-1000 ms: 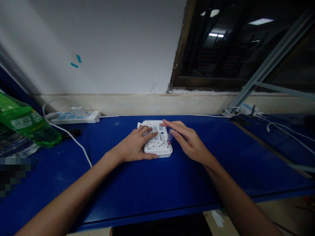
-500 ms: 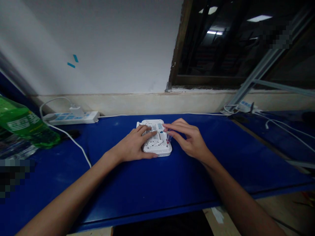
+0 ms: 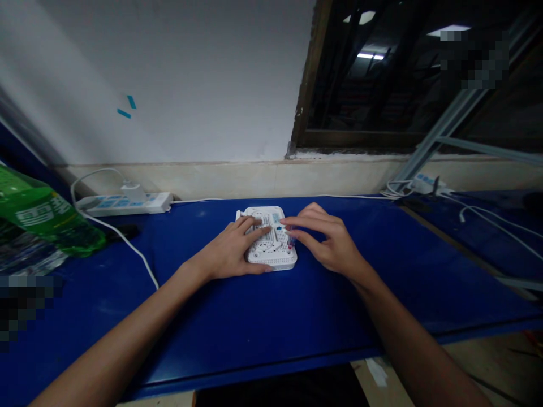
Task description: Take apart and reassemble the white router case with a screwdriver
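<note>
A white router (image 3: pixel 265 257) lies flat on the blue table, its vented back with labels facing up. My left hand (image 3: pixel 229 249) holds it down from the left, fingers spread over the top and thumb along the near edge. My right hand (image 3: pixel 328 234) pinches a small screwdriver (image 3: pixel 292 240) with a see-through purplish handle between thumb and fingers. The screwdriver stands nearly upright, its reddish lower end over the router's near right corner, by a screw hole. Whether the tip sits in the hole is too small to tell.
A white power strip (image 3: pixel 127 204) with a plugged-in adapter and cable lies back left. A green bottle (image 3: pixel 46 212) stands out at the left. More cables and another power strip (image 3: pixel 426 183) lie back right, near a metal frame (image 3: pixel 441 124). The table's front edge (image 3: pixel 254 376) runs close to me.
Both hands, the router and the screwdriver stay nearly in place. My right hand's fingers have shifted very slightly around the screwdriver.
</note>
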`<state>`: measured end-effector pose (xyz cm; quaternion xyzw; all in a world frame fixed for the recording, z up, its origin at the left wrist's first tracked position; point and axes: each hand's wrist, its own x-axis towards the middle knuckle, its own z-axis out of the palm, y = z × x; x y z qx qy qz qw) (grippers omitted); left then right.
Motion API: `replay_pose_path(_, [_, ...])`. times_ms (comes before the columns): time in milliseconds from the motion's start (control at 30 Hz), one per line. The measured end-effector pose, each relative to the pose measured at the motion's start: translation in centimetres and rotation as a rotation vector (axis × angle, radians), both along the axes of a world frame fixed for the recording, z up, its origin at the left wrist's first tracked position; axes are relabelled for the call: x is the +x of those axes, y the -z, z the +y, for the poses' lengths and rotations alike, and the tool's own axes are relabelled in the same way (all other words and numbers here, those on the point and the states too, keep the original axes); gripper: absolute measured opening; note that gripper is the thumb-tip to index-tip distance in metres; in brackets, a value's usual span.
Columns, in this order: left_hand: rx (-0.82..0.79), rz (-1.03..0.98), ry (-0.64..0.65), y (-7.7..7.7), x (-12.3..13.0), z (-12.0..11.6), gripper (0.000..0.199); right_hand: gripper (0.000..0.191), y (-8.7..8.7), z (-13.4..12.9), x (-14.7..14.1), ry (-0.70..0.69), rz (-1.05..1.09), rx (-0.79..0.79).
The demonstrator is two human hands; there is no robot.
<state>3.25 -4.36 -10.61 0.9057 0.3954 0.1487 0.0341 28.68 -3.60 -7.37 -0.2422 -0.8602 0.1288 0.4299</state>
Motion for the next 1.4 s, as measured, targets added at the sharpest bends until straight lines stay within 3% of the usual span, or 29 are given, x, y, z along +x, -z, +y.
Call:
replay_pose_path(133, [0.0,0.019,-0.004,0.1,0.0,0.0,0.091,0.028,-0.1,-0.1,0.0,0.067,-0.068,0.03])
replay_pose_path(267, [0.009,0.023,0.0,0.2,-0.1,0.1,0.092,0.041,-0.2,-0.3,0.1,-0.042,-0.083,-0.078])
replay_pose_path(367, [0.01,0.022,0.0,0.2,-0.1,0.1,0.091,0.036,-0.1,-0.2,0.2,-0.065,-0.048,-0.071])
replay_pose_path(533, [0.004,0.027,-0.006,0.0,0.0,0.0,0.092,0.017,0.2,-0.1,0.2,0.058,-0.097,0.045])
replay_pose_path(633, [0.0,0.031,-0.011,0.0,0.0,0.0,0.093,0.026,-0.1,-0.5,0.2,0.083,-0.147,0.024])
replay_pose_path(733, [0.005,0.028,-0.005,0.0,0.0,0.1,0.093,0.041,-1.3,-1.0,0.3,-0.002,-0.238,-0.076])
replay_pose_path(833, [0.003,0.03,-0.003,0.0,-0.1,0.1,0.092,0.043,-3.7,-0.9,0.6,-0.049,-0.44,-0.098])
replay_pose_path(967, [-0.003,0.024,-0.004,0.2,-0.2,0.1,0.092,0.024,-7.2,0.1,0.5,-0.13,-0.842,0.015])
replay_pose_path(1067, [0.005,0.001,0.002,0.2,-0.2,0.1,0.092,0.021,-8.7,0.5,-0.5,-0.169,-1.067,0.137])
replay_pose_path(1200, [-0.011,-0.019,0.023,-0.2,-0.6,0.3,0.101,0.014,-9.4,0.1,-2.6,-0.079,-1.275,0.179])
replay_pose_path(1400, [-0.108,-0.018,0.109,-0.9,-2.0,1.0,0.107,0.034,-10.0,0.0,-3.8,0.135,-1.393,0.084])
